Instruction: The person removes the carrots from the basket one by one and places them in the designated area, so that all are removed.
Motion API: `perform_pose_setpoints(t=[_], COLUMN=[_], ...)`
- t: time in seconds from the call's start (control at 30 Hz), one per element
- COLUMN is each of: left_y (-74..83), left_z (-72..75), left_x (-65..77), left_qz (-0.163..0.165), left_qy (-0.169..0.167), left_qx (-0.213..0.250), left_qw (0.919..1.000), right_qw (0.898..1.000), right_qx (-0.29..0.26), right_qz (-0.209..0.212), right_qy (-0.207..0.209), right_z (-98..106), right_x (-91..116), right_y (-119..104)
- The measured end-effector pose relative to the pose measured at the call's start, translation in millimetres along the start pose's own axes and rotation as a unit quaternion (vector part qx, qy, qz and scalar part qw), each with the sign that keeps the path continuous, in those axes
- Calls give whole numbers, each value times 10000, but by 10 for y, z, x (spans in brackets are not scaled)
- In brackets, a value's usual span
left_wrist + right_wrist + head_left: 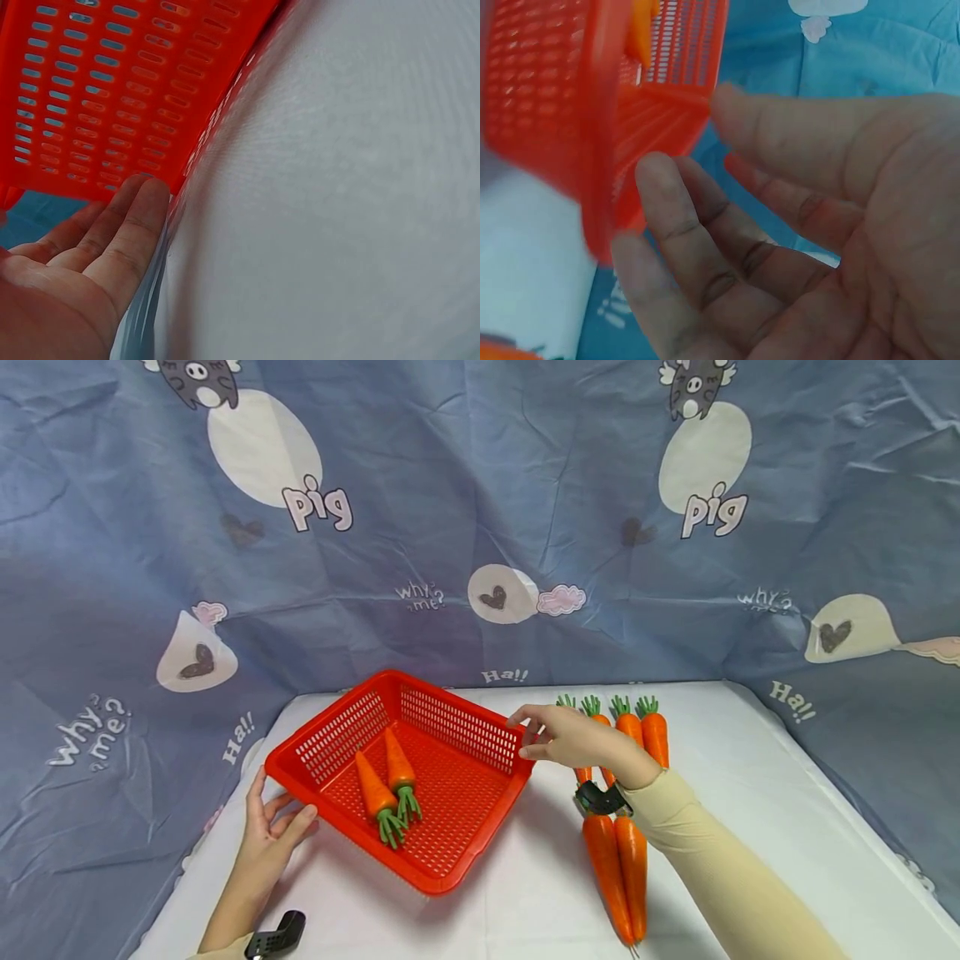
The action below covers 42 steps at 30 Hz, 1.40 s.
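A red plastic basket [465, 802] with slotted walls stands turned cornerwise on the white table. Two carrots [375, 789] with green tops lie in its left part. At its left corner, my left hand [266, 831] has straight fingers against the outer wall, and the thumb is near the rim. The left wrist view shows those fingertips [154, 196] at the low edge of the slotted wall [112, 97]. My right hand [566, 732] is at the right corner, its fingers loosely bent and spread. In the right wrist view, the thumb tip [731, 112] overlaps the basket's rim.
Several carrots [654, 735] stand in a row at the back right, partly hidden by the right forearm. Two more carrots [617, 877] lie nearer, side by side, tips toward the front. A blue printed cloth [480, 527] hangs behind the white table [517, 910].
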<state>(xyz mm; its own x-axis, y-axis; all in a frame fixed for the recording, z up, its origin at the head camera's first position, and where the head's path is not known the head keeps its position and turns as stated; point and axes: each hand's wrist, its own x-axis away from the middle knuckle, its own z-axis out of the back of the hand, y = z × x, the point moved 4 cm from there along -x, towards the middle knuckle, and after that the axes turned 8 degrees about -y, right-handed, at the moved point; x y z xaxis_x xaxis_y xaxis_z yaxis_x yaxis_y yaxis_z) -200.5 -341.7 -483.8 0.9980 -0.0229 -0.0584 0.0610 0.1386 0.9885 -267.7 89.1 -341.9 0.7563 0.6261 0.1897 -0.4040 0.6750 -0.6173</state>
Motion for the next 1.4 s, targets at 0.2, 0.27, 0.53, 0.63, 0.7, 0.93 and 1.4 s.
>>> perform_pose_setpoints(t=[0.2, 0.27, 0.53, 0.63, 0.7, 0.93, 1.4], left_y=[16, 17, 7, 0, -1, 14, -7], left_z=[28, 38, 50, 48, 46, 34, 11], left_x=[-13, -11, 10, 8, 3, 7, 8], left_qz=[-103, -94, -168, -230, -239, -203, -129], left_qy=[11, 33, 89, 69, 48, 41, 48], left_qx=[-93, -142, -94, 18, 32, -5, -37], left_qw=[9999, 9998, 9998, 9997, 9997, 9998, 9999], right_qw=[9996, 9990, 9977, 9965, 9960, 9953, 9925], right_qx=[118, 277, 517, 689, 752, 806, 945], right_qz=[258, 356, 352, 343, 343, 246, -1], right_qy=[-20, -68, -278, -323, -346, -486, -773], right_z=[-17, -37, -98, -133, -167, -348, -582], right_x=[-303, -397, -722, -829, -902, -1168, -1464], right_y=[-209, -269, -428, -489, -532, -677, -742])
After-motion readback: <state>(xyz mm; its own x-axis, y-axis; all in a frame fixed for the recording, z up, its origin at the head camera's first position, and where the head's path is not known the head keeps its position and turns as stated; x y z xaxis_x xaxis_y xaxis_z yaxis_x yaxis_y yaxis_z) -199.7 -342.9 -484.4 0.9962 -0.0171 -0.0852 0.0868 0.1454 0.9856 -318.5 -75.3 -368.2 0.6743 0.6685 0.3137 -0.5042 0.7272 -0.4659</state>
